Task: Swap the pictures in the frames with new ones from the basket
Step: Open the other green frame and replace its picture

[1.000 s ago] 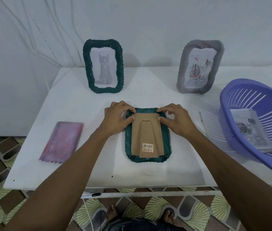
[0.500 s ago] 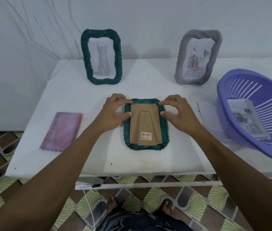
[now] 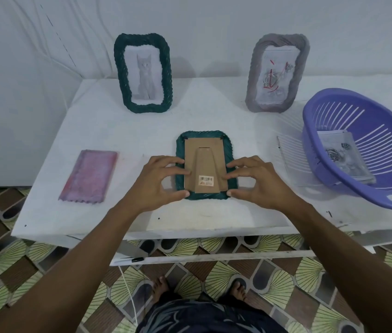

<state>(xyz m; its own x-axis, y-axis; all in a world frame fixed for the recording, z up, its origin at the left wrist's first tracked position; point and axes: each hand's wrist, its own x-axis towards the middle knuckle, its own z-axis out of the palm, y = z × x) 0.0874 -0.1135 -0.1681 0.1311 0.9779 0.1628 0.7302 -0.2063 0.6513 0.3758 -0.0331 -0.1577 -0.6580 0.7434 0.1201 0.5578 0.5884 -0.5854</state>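
— So, where do your hands sit?

— Your left hand [image 3: 159, 181] and right hand [image 3: 257, 182] bracket the lower half of the face-down green frame [image 3: 181, 150], one at each side edge. Your left fingertips [image 3: 185, 173] rest on the left edge of the brown backing board [image 3: 191, 152], with the thumb down at the frame's bottom left corner. Your right fingers mirror that on the right edge. Both hands are curled in a loose pinch, touching the frame and board rather than clamped around them.

— And the frame itself?

— It lies flat near the middle of the white table [image 3: 214, 111], barcode sticker [image 3: 206, 180] toward you. Bare tabletop runs between its bottom edge and the table's near edge, and more lies behind it.

— What is around you?

— To your left, well apart, the pink frame [image 3: 89, 176] lies flat near the left edge. At the back, the upright green frame [image 3: 143, 73] with a cat picture stands left, and the grey frame [image 3: 255, 75] with a rose picture stands right, both near the wall. To your right, the purple basket [image 3: 310, 126] sits tilted, its handle end overhanging the near edge. New pictures [image 3: 344, 156] lie inside it. A clear strip of table separates your right hand from the basket.
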